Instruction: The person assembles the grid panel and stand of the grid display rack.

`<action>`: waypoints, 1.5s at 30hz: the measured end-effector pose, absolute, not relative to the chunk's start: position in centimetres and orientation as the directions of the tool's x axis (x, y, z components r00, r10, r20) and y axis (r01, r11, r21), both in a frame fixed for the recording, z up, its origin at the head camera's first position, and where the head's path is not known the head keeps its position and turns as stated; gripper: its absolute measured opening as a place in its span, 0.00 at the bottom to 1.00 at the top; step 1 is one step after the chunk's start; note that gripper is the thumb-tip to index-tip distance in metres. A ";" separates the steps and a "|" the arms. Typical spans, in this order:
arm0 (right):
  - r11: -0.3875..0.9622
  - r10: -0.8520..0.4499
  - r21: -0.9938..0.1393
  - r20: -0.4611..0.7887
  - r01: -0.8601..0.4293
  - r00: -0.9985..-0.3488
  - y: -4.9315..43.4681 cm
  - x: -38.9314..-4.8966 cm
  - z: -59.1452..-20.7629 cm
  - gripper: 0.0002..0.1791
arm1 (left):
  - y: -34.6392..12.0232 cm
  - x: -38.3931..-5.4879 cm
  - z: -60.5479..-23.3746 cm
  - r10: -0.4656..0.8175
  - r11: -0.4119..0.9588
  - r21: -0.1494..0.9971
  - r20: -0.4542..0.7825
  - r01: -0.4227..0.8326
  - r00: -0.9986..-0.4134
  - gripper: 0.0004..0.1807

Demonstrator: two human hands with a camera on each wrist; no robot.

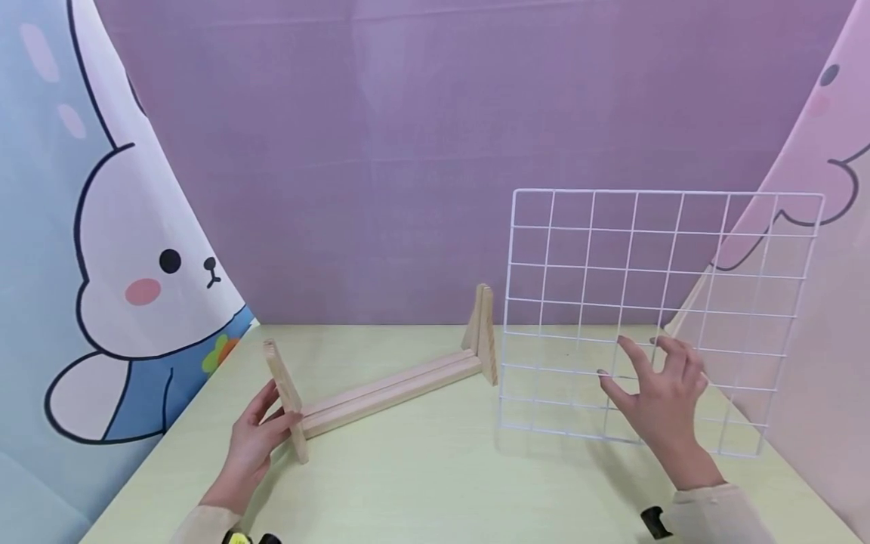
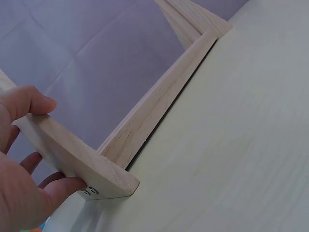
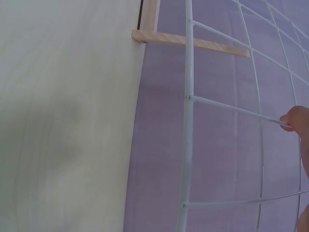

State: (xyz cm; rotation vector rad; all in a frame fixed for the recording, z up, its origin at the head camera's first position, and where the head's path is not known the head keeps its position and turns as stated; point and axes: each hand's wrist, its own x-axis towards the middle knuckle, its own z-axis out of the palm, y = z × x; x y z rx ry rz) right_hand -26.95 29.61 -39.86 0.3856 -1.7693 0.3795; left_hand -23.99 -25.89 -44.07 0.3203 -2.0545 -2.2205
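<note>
A wooden stand (image 1: 390,393) lies slantwise on the table, two parallel bars joining a tapered upright at each end. My left hand (image 1: 253,438) grips its near left upright (image 2: 72,150), thumb on one side and fingers on the other. A small dark mark shows low on that upright in the left wrist view. To the right, my right hand (image 1: 662,393) holds a white wire grid panel (image 1: 615,269) upright, fingers spread at its lower middle. In the right wrist view a fingertip (image 3: 288,121) hooks over one of the wires, while the rest of that hand is mostly out of frame.
The stand's far right upright (image 1: 484,332) is close beside the panel's left edge. A pale yellow-green table (image 1: 421,483) runs back to a purple cloth backdrop (image 1: 353,166). Cartoon-printed cloths hang at the left (image 1: 136,227) and right (image 1: 809,317).
</note>
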 end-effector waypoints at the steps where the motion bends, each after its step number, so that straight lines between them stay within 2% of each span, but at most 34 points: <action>1: 0.891 -0.056 -0.049 0.975 -0.452 -0.215 29.5 -26.9 -39.8 0.33 | -25.8 -24.1 -44.1 -0.213 -0.088 0.994 -0.087 -0.069 -0.973 0.48; 15: 0.891 -0.058 -0.042 0.977 -0.452 -0.206 28.2 -26.1 -39.2 0.33 | -24.9 -24.5 -44.2 -0.173 -0.073 0.997 -0.052 -0.040 -0.983 0.47; 45: 0.886 -0.048 -0.055 0.977 -0.461 -0.208 26.4 -26.8 -38.2 0.29 | -21.6 -26.1 -44.7 -0.121 -0.084 0.996 -0.005 0.005 -0.993 0.46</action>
